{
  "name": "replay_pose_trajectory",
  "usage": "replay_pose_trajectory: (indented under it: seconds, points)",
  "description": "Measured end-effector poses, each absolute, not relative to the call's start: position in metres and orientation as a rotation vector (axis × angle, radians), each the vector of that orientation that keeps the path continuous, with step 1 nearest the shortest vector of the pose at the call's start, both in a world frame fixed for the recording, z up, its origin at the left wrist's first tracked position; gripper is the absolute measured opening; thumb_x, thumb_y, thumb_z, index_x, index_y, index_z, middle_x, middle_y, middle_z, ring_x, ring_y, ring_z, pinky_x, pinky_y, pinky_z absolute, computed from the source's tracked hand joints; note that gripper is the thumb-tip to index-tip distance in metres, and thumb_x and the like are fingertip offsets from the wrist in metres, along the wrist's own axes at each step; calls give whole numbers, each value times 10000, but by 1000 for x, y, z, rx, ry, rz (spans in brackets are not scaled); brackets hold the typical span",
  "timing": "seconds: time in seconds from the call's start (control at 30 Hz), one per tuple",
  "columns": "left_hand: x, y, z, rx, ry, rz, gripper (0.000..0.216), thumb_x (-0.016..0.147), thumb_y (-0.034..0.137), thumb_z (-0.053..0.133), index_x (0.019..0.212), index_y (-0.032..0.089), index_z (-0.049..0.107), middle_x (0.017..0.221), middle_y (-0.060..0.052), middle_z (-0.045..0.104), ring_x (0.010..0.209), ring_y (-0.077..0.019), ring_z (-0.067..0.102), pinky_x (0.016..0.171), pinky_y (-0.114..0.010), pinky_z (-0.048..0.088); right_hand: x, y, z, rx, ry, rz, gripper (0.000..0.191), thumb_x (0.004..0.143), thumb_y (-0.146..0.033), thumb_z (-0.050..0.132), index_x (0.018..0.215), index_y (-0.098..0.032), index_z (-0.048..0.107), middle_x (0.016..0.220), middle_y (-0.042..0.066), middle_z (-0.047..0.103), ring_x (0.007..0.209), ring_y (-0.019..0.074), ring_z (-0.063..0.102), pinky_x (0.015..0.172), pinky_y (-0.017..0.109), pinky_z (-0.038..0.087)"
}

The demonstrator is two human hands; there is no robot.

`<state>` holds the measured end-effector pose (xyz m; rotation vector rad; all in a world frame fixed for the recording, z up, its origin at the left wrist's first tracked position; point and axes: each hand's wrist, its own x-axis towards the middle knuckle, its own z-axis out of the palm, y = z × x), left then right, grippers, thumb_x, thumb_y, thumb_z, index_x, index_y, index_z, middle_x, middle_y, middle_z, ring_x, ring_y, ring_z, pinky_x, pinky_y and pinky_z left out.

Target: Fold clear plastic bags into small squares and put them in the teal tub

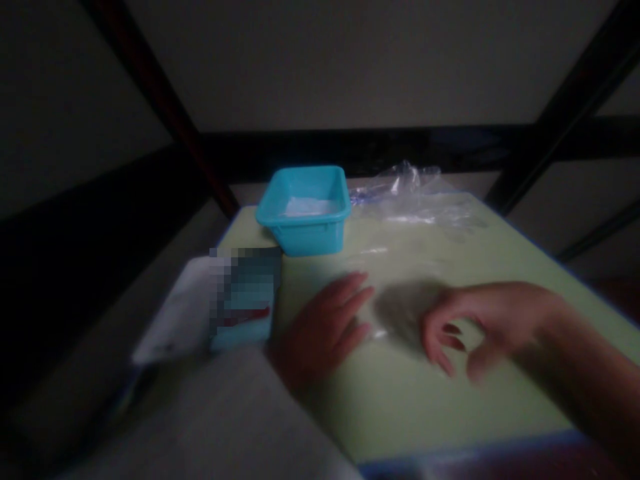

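My left hand (327, 327) is low over the table with its fingers spread, and no object shows in it. Shiny glints near its fingertips look like clear plastic film (377, 333) on the tabletop. Farther right, my right hand (480, 327) hangs above the table with curled fingers and the thumb held apart. The gap between them shows nothing gripped. Motion blurs both hands somewhat. Beyond the left hand stands a turquoise plastic basket (315, 235) with something white and flat inside.
Crumpled clear plastic bags (415, 193) lie right of the basket. A dark-edged flat item (277, 280), partly pixelated, rests at the left beside a white sheet (175, 313). Blurred grey cloth (215, 420) covers the lower left. The yellow-green table (425, 413) has a blue edge.
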<state>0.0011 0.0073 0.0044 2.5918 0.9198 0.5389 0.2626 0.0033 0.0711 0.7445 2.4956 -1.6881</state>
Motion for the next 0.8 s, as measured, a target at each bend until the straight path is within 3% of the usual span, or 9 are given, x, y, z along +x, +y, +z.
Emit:
replay_pose_trajectory:
  seconds: [0.13,0.23,0.33,0.4,0.47,0.6,0.7,0.8]
  points:
    - [7,3,5,2653,846,442,460,876,325,517,1305,171,458,1475,-114,345,1383,-237,268,1130,-414,265,257,6,65,937,2706,-1602,171,829,-309,631,922,-170,666,779,25,675,685,134,602,634,247,484]
    - [6,2,2,2708,829,373,587,861,418,537,1357,143,387,1498,-138,293,1406,-252,204,1144,-445,220,249,11,52,1324,3089,-1200,388,833,-421,613,1122,-161,605,1054,90,658,969,209,611,843,348,490]
    - [4,4,-1,2731,862,305,705,846,495,526,1398,114,307,1505,-165,261,1414,-265,173,1146,-468,192,243,12,34,1209,3180,-855,799,788,-514,633,1423,-140,324,1455,173,359,1345,286,319,1086,448,290]
    - [3,6,-3,2735,891,261,769,835,533,517,1417,99,263,1510,-176,239,1416,-271,165,1146,-475,184,243,10,24,1067,3143,-752,979,765,-572,624,1484,-126,131,1537,185,137,1409,296,132,1132,465,177]
    - [3,7,-4,2739,907,240,818,822,568,511,1425,86,241,1514,-182,225,1416,-276,161,1149,-479,175,244,7,18,1000,3120,-674,1062,753,-613,603,1489,-130,8,1547,174,11,1414,295,31,1142,472,123]
    - [4,8,-4,2714,932,330,830,822,598,487,1418,66,261,1509,-188,234,1410,-275,185,1153,-464,194,241,-1,17,1056,3145,-550,968,834,-601,500,1480,-148,-60,1542,145,-25,1410,276,37,1144,457,147]
    - [7,8,-3,2669,1002,475,619,927,461,362,1400,66,302,1501,-168,270,1405,-227,215,1152,-418,228,232,-12,15,1280,3160,-375,824,908,-552,396,1486,-140,-22,1534,149,38,1405,264,93,1135,453,195]
    - [10,10,-5,2689,1012,527,531,949,345,331,1397,62,305,1497,-152,289,1404,-194,221,1153,-382,241,224,-24,5,1443,3131,-157,842,906,-573,373,1484,-102,-18,1517,183,105,1399,279,118,1118,464,244]
